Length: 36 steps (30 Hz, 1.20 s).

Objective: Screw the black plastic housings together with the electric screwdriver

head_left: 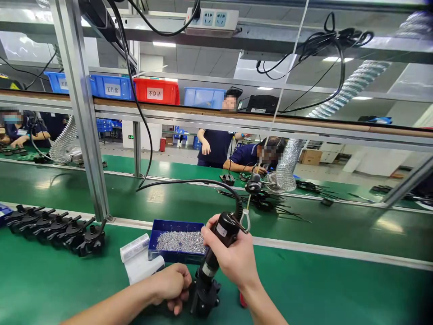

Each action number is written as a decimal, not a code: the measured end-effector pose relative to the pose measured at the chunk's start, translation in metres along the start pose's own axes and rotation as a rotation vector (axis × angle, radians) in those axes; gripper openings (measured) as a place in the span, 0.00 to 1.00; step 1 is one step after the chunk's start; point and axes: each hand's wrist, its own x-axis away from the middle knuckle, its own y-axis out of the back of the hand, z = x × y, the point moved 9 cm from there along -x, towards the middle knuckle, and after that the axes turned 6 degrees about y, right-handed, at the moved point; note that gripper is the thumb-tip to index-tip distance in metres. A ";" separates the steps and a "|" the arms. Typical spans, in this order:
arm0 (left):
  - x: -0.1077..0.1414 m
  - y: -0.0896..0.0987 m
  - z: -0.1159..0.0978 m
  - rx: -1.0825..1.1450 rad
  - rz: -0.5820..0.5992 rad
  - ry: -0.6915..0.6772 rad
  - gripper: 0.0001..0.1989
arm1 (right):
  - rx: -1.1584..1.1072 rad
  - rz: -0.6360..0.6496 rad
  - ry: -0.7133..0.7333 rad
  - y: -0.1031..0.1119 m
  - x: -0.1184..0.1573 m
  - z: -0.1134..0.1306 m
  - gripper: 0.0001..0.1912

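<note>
My right hand (237,255) is wrapped round a black electric screwdriver (214,255), which hangs from a cord and tilts down onto a black plastic part (204,298) on the green bench. Beside that part, at its left, my left hand (173,286) is closed with curled fingers; what it grips, if anything, is hidden. Just behind the hands stands a blue tray (158,225) full of small silvery screws. White rolled sheets (140,257) lie against the tray's left side.
Several black parts (57,228) stand in a row at the left. A metal post (81,113) rises behind them. Black cable (189,181) loops over the bench. People (216,144) work across the line, near a silver duct (289,164).
</note>
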 end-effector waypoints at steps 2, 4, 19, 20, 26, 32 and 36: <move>-0.004 -0.004 0.003 0.043 0.071 0.021 0.11 | -0.031 0.016 -0.011 -0.003 0.001 0.000 0.14; -0.006 -0.006 0.005 0.066 0.105 0.032 0.12 | -0.043 0.012 -0.016 -0.004 0.001 0.000 0.14; 0.012 -0.007 -0.007 0.198 0.217 -0.008 0.24 | 0.029 0.006 0.017 -0.001 0.003 0.000 0.14; 0.011 -0.010 -0.005 0.205 0.214 -0.009 0.26 | 0.026 0.001 0.020 -0.002 0.003 0.000 0.13; 0.004 -0.014 0.000 0.274 0.055 -0.023 0.31 | -0.072 -0.015 0.017 -0.005 0.005 -0.002 0.12; 0.007 -0.006 -0.006 0.259 0.051 0.009 0.28 | -0.214 -0.036 0.037 -0.010 0.011 -0.006 0.11; 0.008 -0.004 -0.006 0.236 0.064 0.005 0.30 | -0.213 0.008 0.054 -0.016 0.011 -0.012 0.11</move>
